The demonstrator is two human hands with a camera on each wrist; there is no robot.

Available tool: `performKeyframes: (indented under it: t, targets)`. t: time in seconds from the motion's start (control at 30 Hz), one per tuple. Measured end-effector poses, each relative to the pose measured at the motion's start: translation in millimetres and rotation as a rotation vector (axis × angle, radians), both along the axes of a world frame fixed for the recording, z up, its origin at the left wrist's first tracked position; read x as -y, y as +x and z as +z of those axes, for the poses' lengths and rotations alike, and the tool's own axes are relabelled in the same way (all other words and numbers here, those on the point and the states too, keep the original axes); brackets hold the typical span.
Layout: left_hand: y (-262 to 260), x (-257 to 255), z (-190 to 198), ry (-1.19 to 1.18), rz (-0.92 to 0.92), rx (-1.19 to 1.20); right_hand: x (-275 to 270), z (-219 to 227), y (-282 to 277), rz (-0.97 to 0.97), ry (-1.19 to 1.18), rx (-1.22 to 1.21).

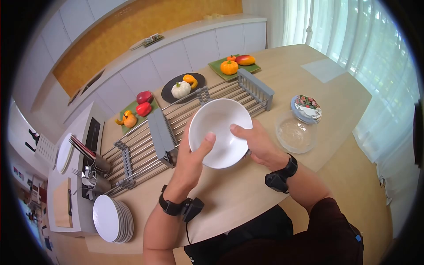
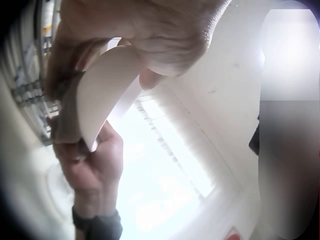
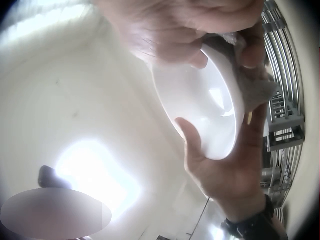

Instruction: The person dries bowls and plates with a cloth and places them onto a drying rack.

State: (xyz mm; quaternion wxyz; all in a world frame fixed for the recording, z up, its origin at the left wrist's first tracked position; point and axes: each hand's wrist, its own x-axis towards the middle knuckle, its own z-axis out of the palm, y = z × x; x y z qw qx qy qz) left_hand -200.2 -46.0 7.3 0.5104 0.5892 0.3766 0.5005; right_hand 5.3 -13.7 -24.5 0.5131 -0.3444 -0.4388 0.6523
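Gripping a smooth, round white bowl [image 1: 219, 132], both hands, left hand [image 1: 193, 154] and right hand [image 1: 258, 143], clasp its rim.

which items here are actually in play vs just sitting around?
In play:
white bowl, gripped by left hand and right hand
metal drying rack just behind it

Lying about:
stack of plates
clear glass bowl
patterned lid
cutlery holders
trays of peppers and pumpkins

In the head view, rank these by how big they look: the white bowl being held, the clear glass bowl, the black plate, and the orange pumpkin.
1. white bowl, though nearest the camera
2. clear glass bowl and black plate: too alike to rank
3. orange pumpkin
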Motion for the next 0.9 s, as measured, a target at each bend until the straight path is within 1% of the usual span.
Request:
performKeyframes:
  t: [0.03, 0.07, 0.1, 0.13, 0.17, 0.2, 0.27, 0.3, 0.33, 0.37, 0.4, 0.47, 0.5, 0.57, 0.6, 0.63, 0.67, 0.7, 0.73, 0.77, 0.83, 0.87, 0.9]
  targets:
    - [0, 2, 0, 0.0, 0.003, -0.001, 0, 1, -3, -0.047, -0.012, -0.029]
    - [2, 5, -1, -0.137, 0.021, 0.062, 0, 2, -5, -0.095, -0.024, -0.057]
    - [5, 6, -1, -0.271, 0.038, 0.127, -1, 1, -5, -0.092, -0.024, -0.056]
    - [6, 6, -3, -0.27, 0.041, 0.129, -4, -1, -5, -0.209, 0.034, 0.018]
    - [7, 3, -5, -0.323, 0.072, 0.196, -8, -2, -5, -0.325, 0.092, 0.093]
    - [8, 1, -8, -0.375, 0.103, 0.263, -12, -5, 0, -0.322, 0.093, 0.093]
    - [6, 0, -14, -0.397, 0.084, 0.264, -16, -5, 12, -0.645, 0.336, 0.282]
    - [6, 0, -15, -0.418, 0.062, 0.264, -14, -5, 13, -0.64, 0.338, 0.282]
    - [8, 1, -13, -0.415, 0.067, 0.267, -7, 5, 13, -0.685, 0.519, 0.313]
    - [12, 4, -11, -0.388, 0.033, 0.245, -2, 11, 12, -0.726, 0.701, 0.341]
    - [17, 6, -9, -0.361, -0.001, 0.222, 1, 12, 10, -0.719, 0.704, 0.34]
    - [27, 11, -10, -0.348, -0.011, 0.221, 6, 11, 3, -0.512, 0.986, 0.912]
    - [30, 13, -11, -0.336, -0.03, 0.217, 7, 7, -1, -0.509, 0.985, 0.909]
    - [32, 15, -18, -0.326, -0.003, 0.205, 8, 1, -10, -0.209, 1.104, 0.851]
    - [31, 12, -24, -0.287, 0.019, 0.175, 13, 2, -11, -0.144, 1.047, 0.83]
    - [30, 12, -24, -0.249, 0.041, 0.145, 13, 3, -10, -0.141, 1.048, 0.829]
    - [29, 12, -22, -0.25, 0.044, 0.146, 14, 4, -9, -0.03, 1.034, 0.788]
    - [26, 13, -17, -0.271, 0.085, 0.156, 15, 4, -7, 0.079, 1.019, 0.745]
    - [23, 12, -13, -0.291, 0.126, 0.165, 15, 5, -7, 0.129, 0.945, 0.706]
    - [19, 9, -15, -0.292, 0.126, 0.163, 15, 5, -7, 0.129, 0.945, 0.704]
    - [9, 2, -21, -0.092, 0.2, 0.083, 12, 4, -3, 0.119, 1.064, 0.685]
    - [5, 0, -18, -0.105, 0.264, 0.033, 11, 5, 0, 0.118, 1.062, 0.684]
    - [0, -4, -18, -0.108, 0.265, 0.031, 11, 6, 2, 0.154, 1.045, 0.723]
